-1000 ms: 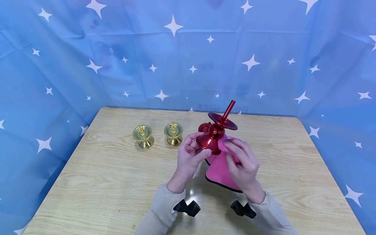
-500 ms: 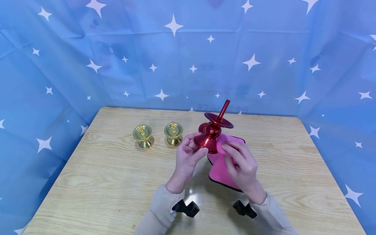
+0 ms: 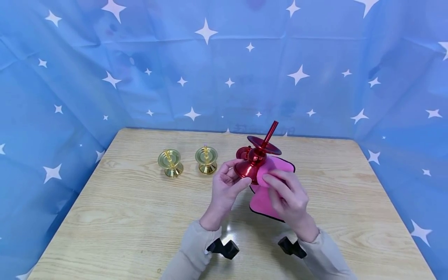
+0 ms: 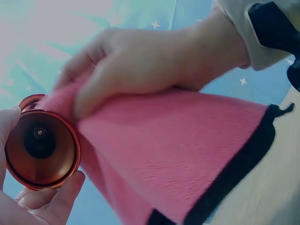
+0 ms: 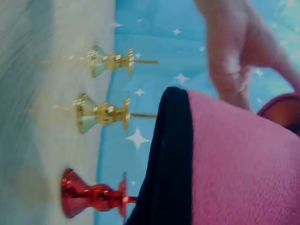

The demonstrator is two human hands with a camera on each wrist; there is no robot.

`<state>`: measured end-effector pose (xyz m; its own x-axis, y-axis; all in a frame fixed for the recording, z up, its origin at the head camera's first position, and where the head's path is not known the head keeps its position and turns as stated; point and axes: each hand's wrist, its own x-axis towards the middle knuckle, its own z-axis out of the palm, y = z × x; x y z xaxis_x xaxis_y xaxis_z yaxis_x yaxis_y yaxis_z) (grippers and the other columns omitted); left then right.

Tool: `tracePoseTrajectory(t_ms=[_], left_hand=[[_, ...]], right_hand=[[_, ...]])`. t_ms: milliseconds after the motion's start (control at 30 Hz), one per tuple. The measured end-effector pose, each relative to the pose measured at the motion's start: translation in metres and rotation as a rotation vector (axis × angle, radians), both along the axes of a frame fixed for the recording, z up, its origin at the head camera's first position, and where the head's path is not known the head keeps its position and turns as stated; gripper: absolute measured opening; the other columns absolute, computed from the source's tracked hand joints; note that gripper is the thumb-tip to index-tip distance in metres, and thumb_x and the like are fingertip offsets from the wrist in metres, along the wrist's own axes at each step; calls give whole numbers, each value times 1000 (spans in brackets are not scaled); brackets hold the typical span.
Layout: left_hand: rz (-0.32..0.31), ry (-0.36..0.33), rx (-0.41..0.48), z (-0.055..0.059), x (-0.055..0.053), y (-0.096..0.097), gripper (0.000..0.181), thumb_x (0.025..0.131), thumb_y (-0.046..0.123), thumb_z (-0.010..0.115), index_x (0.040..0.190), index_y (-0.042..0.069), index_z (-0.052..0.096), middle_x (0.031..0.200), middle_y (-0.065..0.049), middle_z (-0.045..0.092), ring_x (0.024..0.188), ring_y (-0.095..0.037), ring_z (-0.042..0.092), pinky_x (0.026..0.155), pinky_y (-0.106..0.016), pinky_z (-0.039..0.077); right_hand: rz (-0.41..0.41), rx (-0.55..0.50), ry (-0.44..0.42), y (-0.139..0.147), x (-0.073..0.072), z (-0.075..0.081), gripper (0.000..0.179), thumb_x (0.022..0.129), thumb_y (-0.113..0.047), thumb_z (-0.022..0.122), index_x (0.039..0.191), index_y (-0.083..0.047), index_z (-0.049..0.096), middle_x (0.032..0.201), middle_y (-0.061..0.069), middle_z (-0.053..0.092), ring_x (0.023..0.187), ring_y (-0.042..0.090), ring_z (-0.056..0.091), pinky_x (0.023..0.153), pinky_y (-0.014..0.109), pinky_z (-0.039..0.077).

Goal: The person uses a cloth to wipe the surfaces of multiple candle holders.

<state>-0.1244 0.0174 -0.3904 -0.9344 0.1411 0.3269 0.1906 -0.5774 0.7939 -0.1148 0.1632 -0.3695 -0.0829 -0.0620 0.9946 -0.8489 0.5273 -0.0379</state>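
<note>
A shiny red candlestick [image 3: 257, 156] is held in the air, tilted to the right, with a saucer-like dish and a thin upright stem. My left hand [image 3: 225, 188] grips it by the rim of its flared base. In the left wrist view the hollow underside of the base [image 4: 63, 147] faces the camera. My right hand [image 3: 289, 196] pinches a pink cloth [image 3: 265, 203] with black edging and presses it to the right side of the base. The rest of the cloth hangs below; the right fingertips are partly hidden in the folds.
Two gold candlesticks, a left one [image 3: 171, 163] and a right one [image 3: 206, 159], stand upright on the wooden table [image 3: 122, 202]. A second red candlestick [image 5: 93, 194] stands behind the held one. A blue star-patterned curtain [image 3: 175, 58] encloses the back and sides.
The held candlestick has rocked left and then back right. My right hand has moved slightly with the cloth against the base, and the hanging cloth has shifted. The standing candlesticks have stayed put.
</note>
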Motion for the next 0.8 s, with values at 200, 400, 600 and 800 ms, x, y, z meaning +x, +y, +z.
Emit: tracePoseTrajectory(t_ms=[200,400,600,800], left_hand=[[-23,-19,35,0,2,-2,59,71,30,82,115,3,54,97,6,70,88,-8,63,75,-21,50],[-33,-59,32,1,0,-1,61,68,34,83,114,5,55,98,6,70,89,-9,63,77,-21,50],[-69,-28,16,1,2,1,56,67,35,84,109,8,57,95,7,69,88,-7,63,76,-20,49],[-66,-15,-30,1,3,3,77,70,33,82,116,-16,45,96,9,69,89,-6,63,75,-20,50]], right_hand=[[11,-74,-45,6,-4,-6,21,88,-4,54,75,7,67,73,22,60,61,25,52,58,19,40],[74,-18,74,-3,2,7,19,87,0,55,73,5,66,69,20,59,57,25,49,50,24,36],[-62,-132,94,-4,-3,10,15,85,2,54,76,6,66,72,21,59,56,26,47,50,23,35],[-136,-247,121,2,-3,8,11,83,1,57,80,4,68,77,19,62,60,31,50,55,24,36]])
